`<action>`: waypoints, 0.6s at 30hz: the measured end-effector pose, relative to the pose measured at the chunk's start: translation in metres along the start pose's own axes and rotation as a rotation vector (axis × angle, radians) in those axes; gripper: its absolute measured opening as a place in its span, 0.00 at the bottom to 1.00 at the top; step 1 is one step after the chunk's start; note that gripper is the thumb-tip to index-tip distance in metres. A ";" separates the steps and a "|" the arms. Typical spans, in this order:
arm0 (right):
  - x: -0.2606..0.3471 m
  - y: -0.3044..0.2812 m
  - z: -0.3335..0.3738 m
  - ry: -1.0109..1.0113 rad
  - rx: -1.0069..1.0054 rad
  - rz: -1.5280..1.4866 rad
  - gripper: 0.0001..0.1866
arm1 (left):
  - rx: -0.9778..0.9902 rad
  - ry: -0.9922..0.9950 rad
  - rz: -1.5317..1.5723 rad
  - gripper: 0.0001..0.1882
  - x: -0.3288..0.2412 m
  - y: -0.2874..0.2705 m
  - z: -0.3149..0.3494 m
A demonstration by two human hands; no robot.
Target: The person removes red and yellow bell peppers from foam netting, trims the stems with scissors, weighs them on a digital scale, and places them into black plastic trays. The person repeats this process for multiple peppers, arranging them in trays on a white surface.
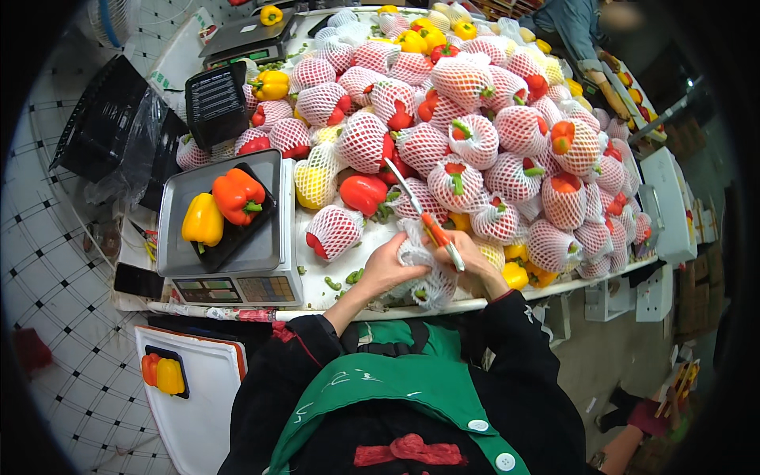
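Note:
My left hand (385, 269) is closed around a white foam net sleeve (430, 285) at the table's front edge. A bit of green stem shows through the net; the rest of its contents is hidden. My right hand (476, 263), at the other side of the sleeve, grips a slim knife with an orange handle (434, 229). Its narrow blade points away and to the left, over the heap. Just beyond my hands lie a bare red bell pepper (364, 194) and a red pepper in a pink-white net (335, 232).
Net-wrapped bell peppers (459, 184) are heaped across the table. To the left stands a scale (286, 273) bearing a black tray (252, 229) with a yellow and an orange pepper. Black trays (216, 105) are stacked behind it. Another person's arm (582, 51) reaches in at the far right.

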State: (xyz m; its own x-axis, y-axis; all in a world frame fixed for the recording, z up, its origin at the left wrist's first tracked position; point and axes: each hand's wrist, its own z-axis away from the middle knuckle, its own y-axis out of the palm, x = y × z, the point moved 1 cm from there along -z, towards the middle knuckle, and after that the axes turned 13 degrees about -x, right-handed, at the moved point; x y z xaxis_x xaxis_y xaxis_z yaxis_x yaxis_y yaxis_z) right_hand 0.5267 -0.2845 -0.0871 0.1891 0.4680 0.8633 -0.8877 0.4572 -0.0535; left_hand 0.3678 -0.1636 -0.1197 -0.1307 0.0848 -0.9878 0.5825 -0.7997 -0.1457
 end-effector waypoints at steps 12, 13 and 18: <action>0.057 0.031 -0.008 -0.842 -0.245 -0.065 0.27 | -0.709 -0.029 0.621 0.16 -0.021 -0.043 -0.004; 0.062 0.033 -0.008 -0.718 -0.281 -0.115 0.24 | -0.664 0.060 0.387 0.21 -0.034 -0.065 -0.010; 0.060 0.034 -0.032 -0.689 -0.471 -0.076 0.15 | -0.689 0.315 -0.577 0.33 -0.049 -0.101 -0.063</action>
State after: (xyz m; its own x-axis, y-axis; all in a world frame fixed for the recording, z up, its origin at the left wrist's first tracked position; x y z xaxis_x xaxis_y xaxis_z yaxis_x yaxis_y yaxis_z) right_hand 0.5211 -0.2161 -0.0532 -0.1933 -0.0743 0.9783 -0.5862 0.8084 -0.0545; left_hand 0.3664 -0.0498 -0.0605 -0.3824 0.5940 -0.7078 0.8537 -0.0660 -0.5166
